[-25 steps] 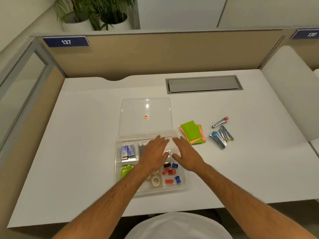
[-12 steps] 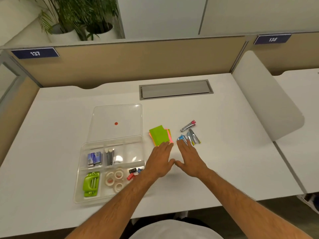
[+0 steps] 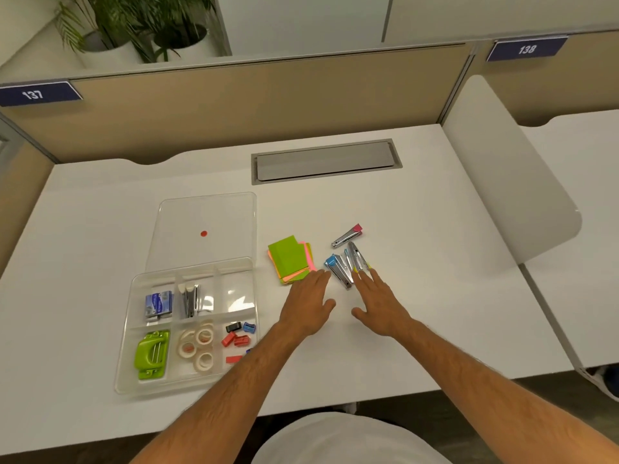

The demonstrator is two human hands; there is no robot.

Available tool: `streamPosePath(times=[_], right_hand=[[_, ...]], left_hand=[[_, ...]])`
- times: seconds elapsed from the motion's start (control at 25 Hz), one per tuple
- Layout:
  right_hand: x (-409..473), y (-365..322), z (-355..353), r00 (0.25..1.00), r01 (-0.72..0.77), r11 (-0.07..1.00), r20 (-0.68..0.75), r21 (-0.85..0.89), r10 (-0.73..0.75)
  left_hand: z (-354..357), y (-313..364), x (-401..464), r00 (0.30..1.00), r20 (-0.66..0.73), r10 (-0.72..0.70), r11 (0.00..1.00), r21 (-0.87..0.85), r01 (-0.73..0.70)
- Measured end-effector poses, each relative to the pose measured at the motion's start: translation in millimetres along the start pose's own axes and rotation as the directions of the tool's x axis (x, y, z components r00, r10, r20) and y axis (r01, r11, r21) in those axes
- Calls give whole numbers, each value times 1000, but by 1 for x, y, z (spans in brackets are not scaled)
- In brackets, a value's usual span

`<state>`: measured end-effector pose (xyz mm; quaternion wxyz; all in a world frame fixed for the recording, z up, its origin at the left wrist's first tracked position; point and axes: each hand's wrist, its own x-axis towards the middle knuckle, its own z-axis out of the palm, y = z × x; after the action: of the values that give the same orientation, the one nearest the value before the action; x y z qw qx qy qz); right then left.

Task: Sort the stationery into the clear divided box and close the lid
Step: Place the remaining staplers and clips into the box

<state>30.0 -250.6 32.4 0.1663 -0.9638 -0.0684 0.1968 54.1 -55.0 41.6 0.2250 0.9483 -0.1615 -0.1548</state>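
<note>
Clear plastic, the divided box [image 3: 134, 333] sits at about eight o'clock from the two hands, its lid [image 3: 204, 229] lying open and flat on the desk [image 3: 418, 296] behind it. Five compartments already hold stationery; the far right one looks unfilled. Both hands hover palm-down with fingers straight and spread, gripping nothing. The left hand [image 3: 310, 304] has its fingertips just beside the sticky notes [image 3: 289, 261], which lie at eleven o'clock from it. The right hand [image 3: 376, 303] reaches its fingertips to the cluster of small staplers [image 3: 345, 266] at twelve o'clock; whether they touch I cannot tell. One more, the pink-tipped stapler [image 3: 348, 235], lies apart beyond them.

The staplers are likely light, rigid and slick with their metal bodies, so gathering them calls for pinching across the narrow sides rather than the smooth tops. The notes are a loose fanned paper pad, soft and apt to slide apart; squaring them and gripping opposite edges should serve best.
</note>
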Motion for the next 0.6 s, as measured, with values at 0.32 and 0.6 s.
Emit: streamPosePath(times=[0.32, 0.6], right_hand=[[26, 13, -11, 999, -16, 998, -49, 66, 19], [62, 17, -25, 996, -44, 991, -78, 123, 54]], left_hand=[[-3, -6, 55, 1000, -1, -24, 999, -23, 24], [2, -12, 97, 995, -21, -97, 995, -8, 97]])
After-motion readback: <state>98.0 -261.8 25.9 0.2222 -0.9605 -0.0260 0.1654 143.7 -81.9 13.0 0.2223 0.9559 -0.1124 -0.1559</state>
